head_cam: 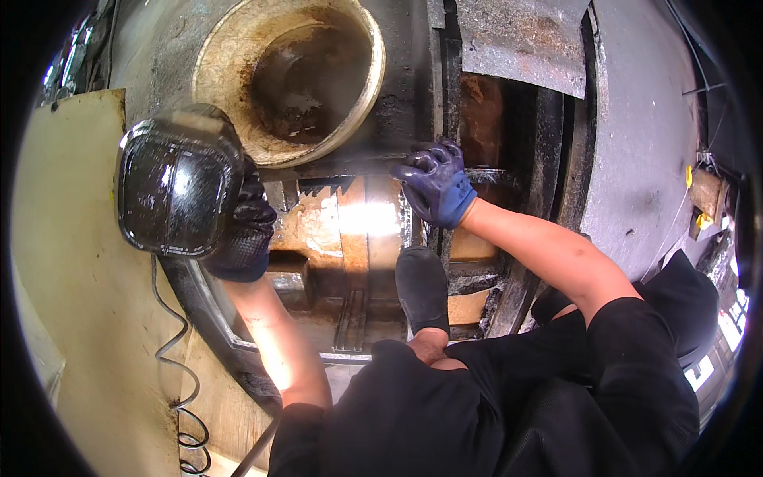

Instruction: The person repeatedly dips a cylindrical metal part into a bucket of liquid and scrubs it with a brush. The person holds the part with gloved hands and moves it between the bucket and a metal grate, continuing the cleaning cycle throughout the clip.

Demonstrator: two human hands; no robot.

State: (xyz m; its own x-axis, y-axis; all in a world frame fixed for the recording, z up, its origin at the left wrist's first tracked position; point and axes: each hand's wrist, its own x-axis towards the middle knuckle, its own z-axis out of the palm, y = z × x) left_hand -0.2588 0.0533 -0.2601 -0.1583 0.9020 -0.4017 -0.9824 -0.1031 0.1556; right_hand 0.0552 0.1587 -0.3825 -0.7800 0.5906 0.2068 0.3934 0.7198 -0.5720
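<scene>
My left hand [241, 232], in a dark, wet-looking glove, grips a glossy black pan-like container [177, 188] with rounded corners, raised at the left of the head view. The glove lies along its right side; part of the hand is hidden behind it. My right hand [434, 182], in a blue glove with a dark coated palm, has its fingers curled at a dark metal rail beside an opening in the machine. Whether it grips the rail cannot be told. A round, stained tub [208, 65] with dark liquid inside stands beyond both hands.
Between my arms lies a recess with brownish liquid [322, 226] and metal parts. My shoe [422, 286] rests near its right side. A coiled black hose [179, 340] hangs by a pale panel [71, 226] at left. Metal sheets [524, 42] cover the upper right.
</scene>
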